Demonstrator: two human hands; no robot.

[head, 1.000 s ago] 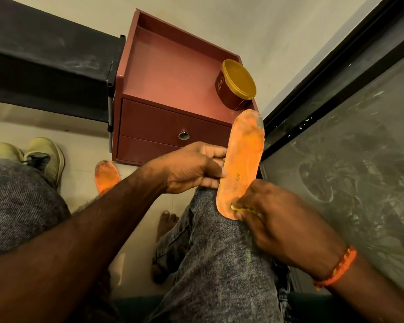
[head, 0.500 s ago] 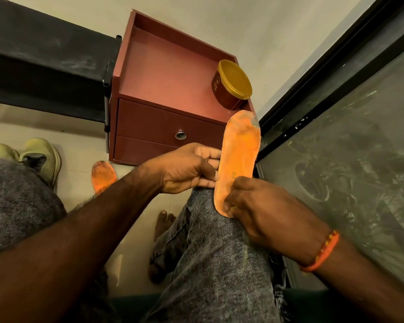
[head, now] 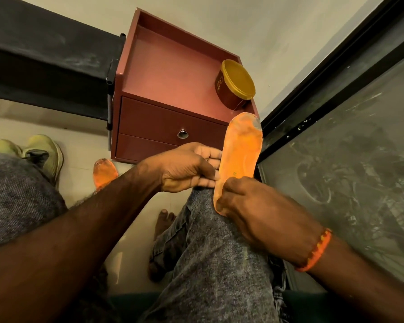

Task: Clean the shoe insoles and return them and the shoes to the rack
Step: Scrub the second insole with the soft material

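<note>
The left hand (head: pixel 189 167) grips the long left edge of an orange insole (head: pixel 239 157), its fingers curled against that edge at about mid-length. The right hand (head: pixel 261 213) lies over the insole's near end, fingers bent down onto it; whether it holds anything beneath them cannot be told. An orange bracelet (head: pixel 316 251) circles that wrist. The insole rests on the person's raised right knee (head: pixel 210 241), clad in grey denim, and points away toward a reddish cabinet (head: pixel 168 85). Its far, worn tip reaches the cabinet's near right corner, just below a brown tub with a yellow lid (head: pixel 237 83) that stands on the cabinet top by the right edge. Right of the knee, a dark-framed glass panel (head: pixel 350 164) hems the insole in closely. Left of the knee the floor (head: pixel 84 145) shows: a second orange insole (head: pixel 105 173) lies there beside the cabinet's near left corner, and a pair of pale green shoes (head: pixel 42 152) farther left, well apart from both hands.
</note>
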